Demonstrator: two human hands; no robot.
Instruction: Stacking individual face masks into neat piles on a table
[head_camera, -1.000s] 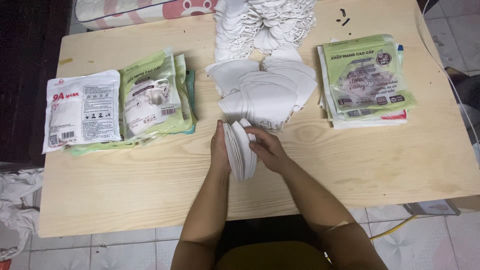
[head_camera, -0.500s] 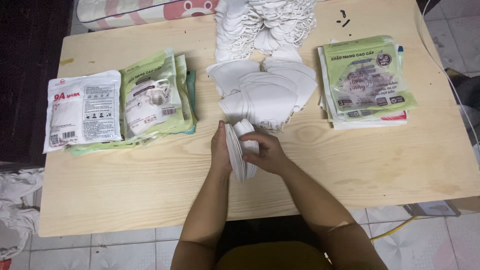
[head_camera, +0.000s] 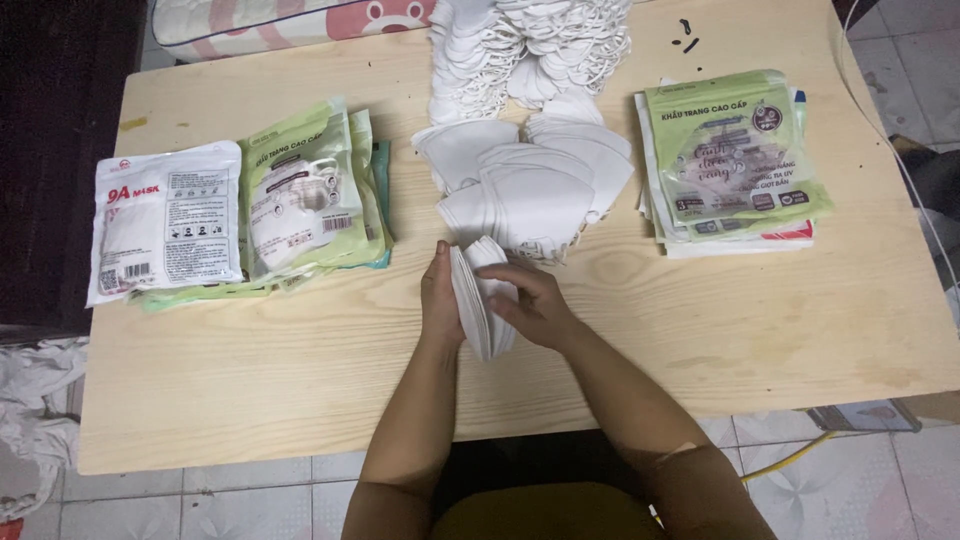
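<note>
A small stack of folded white face masks (head_camera: 478, 296) stands on edge on the wooden table (head_camera: 700, 330), near its front middle. My left hand (head_camera: 440, 292) presses flat against the stack's left side. From the right, my right hand (head_camera: 528, 300) grips the same stack, its fingers curled over the masks. Just behind my hands lies a fanned pile of loose white masks (head_camera: 530, 185).
A heap of white masks with ear loops (head_camera: 530, 45) sits at the table's far edge. Filled green and white packets (head_camera: 240, 215) are stacked at the left; flat green packets (head_camera: 735, 160) are stacked at the right. Tiled floor surrounds the table.
My right hand has slid slightly along the stack and squeezed it tighter against my left palm. The piles on the table have not moved.
</note>
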